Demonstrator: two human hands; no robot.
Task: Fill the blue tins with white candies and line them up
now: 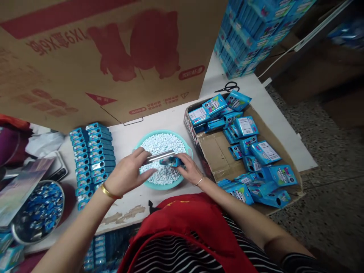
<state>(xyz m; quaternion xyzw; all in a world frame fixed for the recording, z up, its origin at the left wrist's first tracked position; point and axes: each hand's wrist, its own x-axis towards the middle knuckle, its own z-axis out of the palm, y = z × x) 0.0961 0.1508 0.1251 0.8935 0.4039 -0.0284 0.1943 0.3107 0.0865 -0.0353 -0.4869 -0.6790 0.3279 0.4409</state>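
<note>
Nearest is a red cloth apron (187, 212) over a shirt (162, 252) of black and white stripes. Beyond it, the left hand (131, 168), with a smooth gold bangle (109, 192) at the wrist, is clamped on a tube (159, 156), its thumb standing out below. The right hand (189, 170), wearing a thin bracelet (198, 181), is closed around a box (171, 162). Both are held over a basin (163, 187) of pale turquoise, round and rimmed, heaped with small, rounded, pale pellets (165, 142). The tube is straight, slim and shiny like metal; the box is small, blue and glossy. They lie close together, though whether they touch cannot be told.

The table (127, 146) is white, its near edge worn to a brownish, flaking patch. To the left, a round metal bowl (63, 204) holds crinkled, glinting blue pieces (44, 204); nearer the basin, blue packs (101, 148) stand in two neat rows, dark round holes in their ends. To the right, a shallow brown cardboard tray (216, 151) holds flat-sided blue cartons (247, 127) in a loose jumble. Farther off are black-handled scissors (228, 87), a big cardboard case (71, 76) printed in red, and a tall blue stack (250, 34).
</note>
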